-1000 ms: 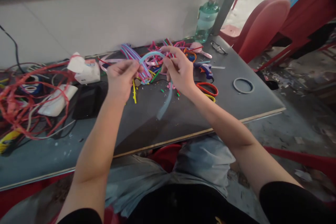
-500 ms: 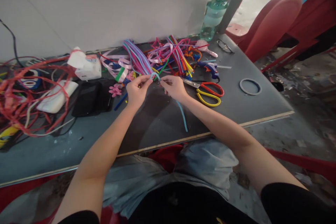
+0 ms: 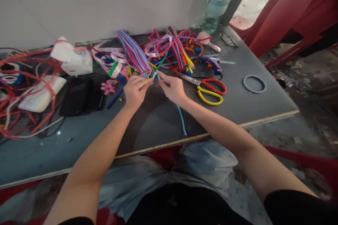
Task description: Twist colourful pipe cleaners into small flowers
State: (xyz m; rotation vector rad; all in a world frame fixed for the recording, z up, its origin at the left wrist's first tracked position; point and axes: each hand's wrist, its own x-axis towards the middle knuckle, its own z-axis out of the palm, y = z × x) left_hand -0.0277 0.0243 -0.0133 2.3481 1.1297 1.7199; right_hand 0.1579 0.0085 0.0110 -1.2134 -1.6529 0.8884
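Note:
A light blue pipe cleaner (image 3: 182,121) bends between my two hands, its long tail trailing under my right wrist toward the table's front edge. My left hand (image 3: 136,89) pinches one end of the bend. Close beside it, my right hand (image 3: 171,87) is closed on the other side, the fingertips of both hands nearly meeting. Just behind the hands lies a bundle of purple, pink and blue pipe cleaners (image 3: 134,51). Scissors (image 3: 211,91) with one red and one yellow handle rest right of my right hand. A pink pipe-cleaner flower (image 3: 108,87) lies left of my left hand.
A glue gun (image 3: 211,64), a pink hairbrush (image 3: 210,42), glasses (image 3: 228,39) and a grey ring (image 3: 254,84) lie to the right. A green bottle (image 3: 218,5) stands at the back. Leftward are black phones (image 3: 76,95), a tissue pack (image 3: 76,59) and tangled red ribbon (image 3: 34,112).
Both hands have come down and closer together, drawing the raised arc of the blue pipe cleaner into a small bend. The scissors and pink flower have come into clear sight. The view has shifted slightly.

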